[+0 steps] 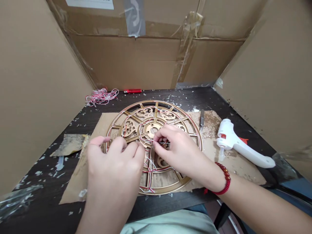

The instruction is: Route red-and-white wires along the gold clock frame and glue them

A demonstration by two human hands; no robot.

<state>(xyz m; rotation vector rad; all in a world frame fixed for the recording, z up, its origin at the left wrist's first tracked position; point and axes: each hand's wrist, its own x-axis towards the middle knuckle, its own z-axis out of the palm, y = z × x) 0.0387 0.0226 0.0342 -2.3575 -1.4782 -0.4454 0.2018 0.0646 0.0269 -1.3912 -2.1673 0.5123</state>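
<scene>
A gold round openwork frame point(200, 138) with spokes and scroll ornaments lies flat on a cardboard sheet point(97, 125). Thin red and white wires point(150, 170) run along its ring and spokes, with loose ends crossing near the hub. My right hand point(179, 144), wearing a red bead bracelet point(226, 178), pinches a thin wire between thumb and fingertip just below the hub. Over the frame's left part, my left hand point(115, 165) is closed with curled fingers; its fingertips and anything in them are hidden by the back of the hand.
A white glue gun point(243, 148) lies at right, beside a slim grey metal tool point(202, 120). At the back are a red lighter-like object point(132, 91) and tangled red-white wire point(102, 97). A stained scrap point(69, 144) lies left. Cardboard walls point(136, 61) enclose the dark table point(81, 122).
</scene>
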